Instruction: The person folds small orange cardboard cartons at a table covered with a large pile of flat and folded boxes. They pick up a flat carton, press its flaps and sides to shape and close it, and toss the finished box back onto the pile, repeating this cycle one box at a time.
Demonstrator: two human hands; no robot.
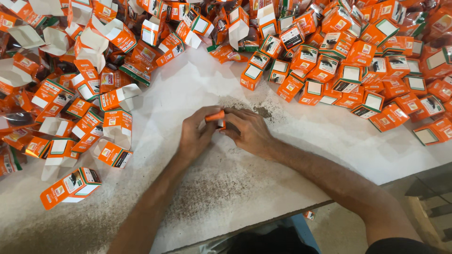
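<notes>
Both my forearms reach up from the bottom edge over a white table (pixel 226 188) dusted with dark specks. At far left, open orange cartons (pixel 70 117) lie scattered with flaps up. My left hand (pixel 197 134) and right hand (pixel 247 131) meet at centre, fingers pinched together around one small orange carton (pixel 215 117), held just above the table. Upper right, closed orange cartons (pixel 358 70) are heaped together.

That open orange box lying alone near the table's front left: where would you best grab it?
Probably across the long side walls of the open orange box, coming from above. It lies flat on the white table with bare surface around it, and its flapped end looks too flimsy to pinch.
</notes>
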